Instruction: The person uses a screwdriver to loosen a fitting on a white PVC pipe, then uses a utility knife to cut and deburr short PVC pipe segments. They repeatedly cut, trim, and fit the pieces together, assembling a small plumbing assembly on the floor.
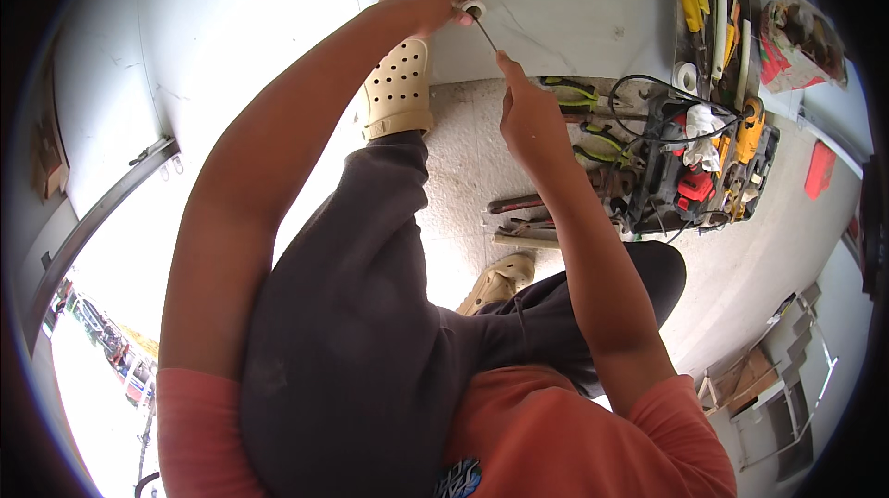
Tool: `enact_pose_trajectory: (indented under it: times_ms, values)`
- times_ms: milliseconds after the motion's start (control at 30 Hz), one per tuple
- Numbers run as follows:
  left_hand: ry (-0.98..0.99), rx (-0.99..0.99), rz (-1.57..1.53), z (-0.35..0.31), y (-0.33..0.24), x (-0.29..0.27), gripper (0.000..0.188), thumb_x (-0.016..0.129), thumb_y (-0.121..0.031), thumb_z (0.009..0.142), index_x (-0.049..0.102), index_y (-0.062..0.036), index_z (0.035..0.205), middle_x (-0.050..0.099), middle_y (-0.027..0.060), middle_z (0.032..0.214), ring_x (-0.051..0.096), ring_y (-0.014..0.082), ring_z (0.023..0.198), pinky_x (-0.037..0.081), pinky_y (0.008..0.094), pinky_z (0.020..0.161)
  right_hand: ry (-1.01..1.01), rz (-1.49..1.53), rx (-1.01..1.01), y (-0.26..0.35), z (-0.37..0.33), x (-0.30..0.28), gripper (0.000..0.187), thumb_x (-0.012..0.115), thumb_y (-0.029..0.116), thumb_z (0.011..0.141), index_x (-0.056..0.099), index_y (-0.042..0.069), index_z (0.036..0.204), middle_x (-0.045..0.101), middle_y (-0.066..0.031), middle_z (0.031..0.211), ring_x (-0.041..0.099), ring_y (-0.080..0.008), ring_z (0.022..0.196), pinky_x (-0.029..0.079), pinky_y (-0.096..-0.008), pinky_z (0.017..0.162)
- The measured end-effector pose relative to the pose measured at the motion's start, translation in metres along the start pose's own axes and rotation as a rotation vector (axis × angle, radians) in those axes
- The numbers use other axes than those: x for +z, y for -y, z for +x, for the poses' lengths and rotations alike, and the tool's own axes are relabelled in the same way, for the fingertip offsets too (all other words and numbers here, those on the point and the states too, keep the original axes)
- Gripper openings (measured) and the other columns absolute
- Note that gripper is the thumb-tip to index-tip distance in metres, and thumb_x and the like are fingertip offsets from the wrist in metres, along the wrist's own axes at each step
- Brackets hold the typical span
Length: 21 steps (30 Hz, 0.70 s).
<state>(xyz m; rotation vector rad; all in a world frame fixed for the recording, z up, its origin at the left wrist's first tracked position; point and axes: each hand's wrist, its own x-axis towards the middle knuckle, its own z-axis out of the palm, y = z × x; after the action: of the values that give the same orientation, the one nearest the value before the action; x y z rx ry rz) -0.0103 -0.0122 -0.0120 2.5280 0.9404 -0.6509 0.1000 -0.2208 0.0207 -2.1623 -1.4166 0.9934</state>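
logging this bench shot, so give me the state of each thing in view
White ring: hollow, between left hand fingers
Thin tool: held in right hand, tip at ring's opening
Tool case: open, tools inside
Black cable: loosely looped
Cream clogs: worn

Green-handled tools lie on the floor beside a black toolbox

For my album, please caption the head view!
Left hand holding a white ring, right hand pointing a thin rod at it.
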Motion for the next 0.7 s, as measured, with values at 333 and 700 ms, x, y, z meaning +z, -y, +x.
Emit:
enact_pose_trajectory:
  times_ms: [333,700]
  values:
    - [0.009,0.004,0.002,0.000,0.000,-0.001,0.053,0.056,-0.058,0.095,0.054,-0.0438,0.147,0.066,0.0038,0.111,0.053,0.0230,0.123,0.035,0.0500,0.103,0.147,-0.015,0.139,0.012,0.006,0.001,0.054,0.049,0.004,0.097,0.046,0.006,0.150,0.068,-0.0286,0.087,0.069,-0.0430,0.082,0.054,-0.0506,0.074]
    - [0.049,0.030,0.040,-0.001,-0.006,-0.004,0.055,0.055,-0.060,0.094,0.054,-0.0423,0.146,0.066,0.0032,0.111,0.054,0.0226,0.120,0.037,0.0485,0.101,0.153,-0.007,0.131,0.013,0.003,-0.003,0.056,0.046,0.001,0.095,0.046,0.007,0.150,0.069,-0.0277,0.084,0.071,-0.0429,0.080,0.055,-0.0506,0.072]
